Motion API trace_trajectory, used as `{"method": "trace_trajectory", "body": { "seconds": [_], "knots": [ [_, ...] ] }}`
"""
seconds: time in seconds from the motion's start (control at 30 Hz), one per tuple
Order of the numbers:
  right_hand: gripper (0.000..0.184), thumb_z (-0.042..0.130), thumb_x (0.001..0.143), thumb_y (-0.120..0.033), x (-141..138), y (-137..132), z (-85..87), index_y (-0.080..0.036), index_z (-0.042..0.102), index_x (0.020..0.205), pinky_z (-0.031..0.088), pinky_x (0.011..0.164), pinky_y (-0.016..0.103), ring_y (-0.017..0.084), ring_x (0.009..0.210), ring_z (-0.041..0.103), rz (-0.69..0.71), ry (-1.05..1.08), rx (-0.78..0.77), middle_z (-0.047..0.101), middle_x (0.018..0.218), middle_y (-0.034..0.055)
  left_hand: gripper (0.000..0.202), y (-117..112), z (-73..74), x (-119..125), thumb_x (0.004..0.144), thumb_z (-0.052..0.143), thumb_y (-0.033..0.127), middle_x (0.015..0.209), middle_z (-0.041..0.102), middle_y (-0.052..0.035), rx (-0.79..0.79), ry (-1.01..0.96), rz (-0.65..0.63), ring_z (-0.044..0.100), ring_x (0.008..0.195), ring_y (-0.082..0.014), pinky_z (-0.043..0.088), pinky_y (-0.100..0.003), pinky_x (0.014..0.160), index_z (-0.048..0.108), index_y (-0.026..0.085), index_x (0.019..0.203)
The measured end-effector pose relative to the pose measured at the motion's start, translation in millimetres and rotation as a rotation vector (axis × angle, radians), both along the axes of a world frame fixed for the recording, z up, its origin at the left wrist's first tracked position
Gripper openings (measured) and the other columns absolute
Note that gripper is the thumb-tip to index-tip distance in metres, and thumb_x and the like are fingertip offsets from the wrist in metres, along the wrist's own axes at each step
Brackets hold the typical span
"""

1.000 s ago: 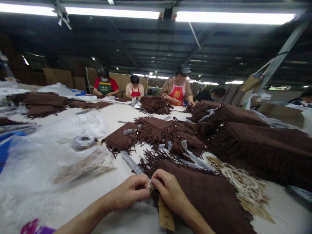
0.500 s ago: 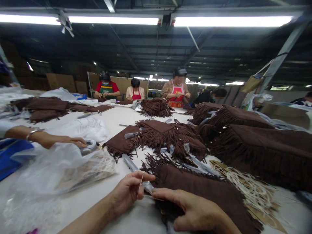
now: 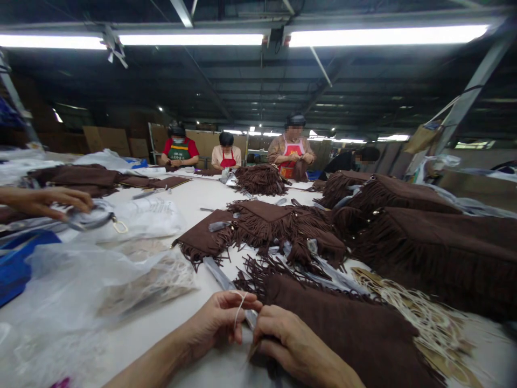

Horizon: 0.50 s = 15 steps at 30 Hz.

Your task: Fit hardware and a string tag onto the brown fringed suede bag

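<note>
My left hand (image 3: 222, 318) is closed in a pinch, with a thin white string (image 3: 239, 310) looped over its fingers. Right beside it, my right hand (image 3: 288, 337) has its fingers curled down on the near left end of a dark brown fringed bag (image 3: 339, 318). The fingertips of both hands almost meet. A strip wrapped in clear plastic (image 3: 220, 274) runs out from beneath them along the table. What exactly lies under my right fingers is partly hidden.
More brown fringed bags (image 3: 266, 213) lie ahead and in a stack (image 3: 436, 237) at right. White strings (image 3: 420, 307) rest on cardboard. Left are plastic bags (image 3: 81, 280), a blue tray (image 3: 20, 269) and a co-worker's hand (image 3: 52, 202) with a wrapped strap (image 3: 91, 215). Several people work across the table (image 3: 189, 196).
My right hand has gone from stretched out to curled and moved in against my left. The co-worker's hand at left has drawn back leftward, lifting the wrapped strap.
</note>
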State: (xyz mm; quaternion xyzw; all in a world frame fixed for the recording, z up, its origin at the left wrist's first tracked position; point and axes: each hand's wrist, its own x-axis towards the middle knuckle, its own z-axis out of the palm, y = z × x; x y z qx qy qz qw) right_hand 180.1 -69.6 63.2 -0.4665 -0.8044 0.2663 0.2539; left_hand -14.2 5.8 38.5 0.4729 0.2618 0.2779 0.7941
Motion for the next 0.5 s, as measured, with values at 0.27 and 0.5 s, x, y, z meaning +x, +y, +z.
{"method": "trace_trajectory", "body": {
  "seconds": [0.27,0.5],
  "knots": [
    [0.016,0.053,0.088,-0.012,-5.0,6.0,-17.3,-0.019,0.066,0.081,0.039,0.070,0.025,0.018,0.079,0.062,-0.187,-0.131,0.076,0.070,0.083,0.0025,0.040,0.7,-13.8,3.0,0.063,0.071,0.021,0.071,0.068,-0.0018,0.359,0.181,-0.056,0.056,0.054,-0.0119,0.040,-0.020,0.049,0.071,0.015,0.103],
    [0.016,0.055,0.089,-0.020,-4.5,5.6,-8.1,-0.020,0.066,0.077,0.039,0.066,0.023,0.015,0.073,0.063,-0.193,0.036,0.028,0.069,0.077,-0.0006,0.018,2.1,24.1,-13.4,0.084,0.052,0.023,0.077,0.069,-0.0044,1.167,0.583,0.294,0.060,0.073,-0.0181,0.044,-0.027,0.068,0.069,0.019,0.080]
  ]
}}
